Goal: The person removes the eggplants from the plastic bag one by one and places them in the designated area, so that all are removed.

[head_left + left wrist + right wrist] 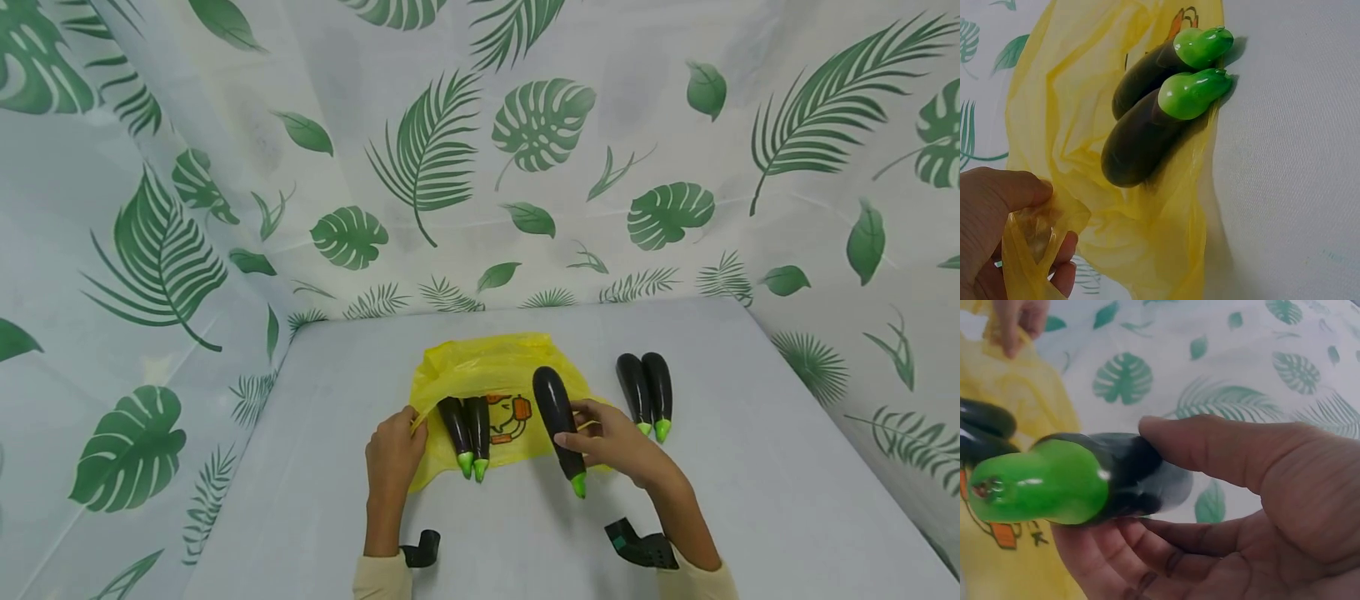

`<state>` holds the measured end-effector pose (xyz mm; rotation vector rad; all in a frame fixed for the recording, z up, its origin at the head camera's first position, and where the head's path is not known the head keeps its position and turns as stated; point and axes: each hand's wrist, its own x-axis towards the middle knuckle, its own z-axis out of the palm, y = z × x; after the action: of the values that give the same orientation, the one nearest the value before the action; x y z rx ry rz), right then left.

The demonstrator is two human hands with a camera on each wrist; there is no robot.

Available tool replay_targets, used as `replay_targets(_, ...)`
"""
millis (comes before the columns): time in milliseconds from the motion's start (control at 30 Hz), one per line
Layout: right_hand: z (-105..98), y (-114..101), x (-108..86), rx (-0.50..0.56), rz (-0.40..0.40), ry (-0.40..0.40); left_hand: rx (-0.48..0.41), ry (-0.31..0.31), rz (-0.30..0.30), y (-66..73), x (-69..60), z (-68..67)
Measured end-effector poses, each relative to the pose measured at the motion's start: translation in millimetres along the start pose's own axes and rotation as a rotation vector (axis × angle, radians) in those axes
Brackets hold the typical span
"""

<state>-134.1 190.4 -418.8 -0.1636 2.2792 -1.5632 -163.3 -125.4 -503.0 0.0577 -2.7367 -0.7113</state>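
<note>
My left hand (393, 450) pinches the left edge of a thin yellow plastic bag (480, 358), which lies with its mouth toward me. Two dark eggplants (1141, 140) with green stem ends rest side by side in the bag's mouth, their green ends poking out at the near edge. Between thumb and fingers, my right hand (611, 442) grips another eggplant (555, 408), held above the right part of the bag with its green end (1041, 481) toward me. An orange cartoon print (510, 417) shows on the bag between the eggplants.
Two more eggplants (647, 387) lie together on the white tabletop (750, 500), right of the bag. A leaf-patterned cloth (450, 167) hangs behind and at both sides. Each wrist wears a black camera mount (641, 546).
</note>
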Motion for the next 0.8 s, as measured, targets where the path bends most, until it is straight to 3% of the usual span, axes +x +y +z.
replay_targets(300,-24.1,5.4,-8.5,-0.052,0.016,0.141,0.009,0.008,0.003,-0.4,0.2,-1.2)
replay_targets(800,-63.3,26.9,-19.8,-0.091,0.079,0.278,0.017,0.000,-0.009,-1.1,0.3,-1.6)
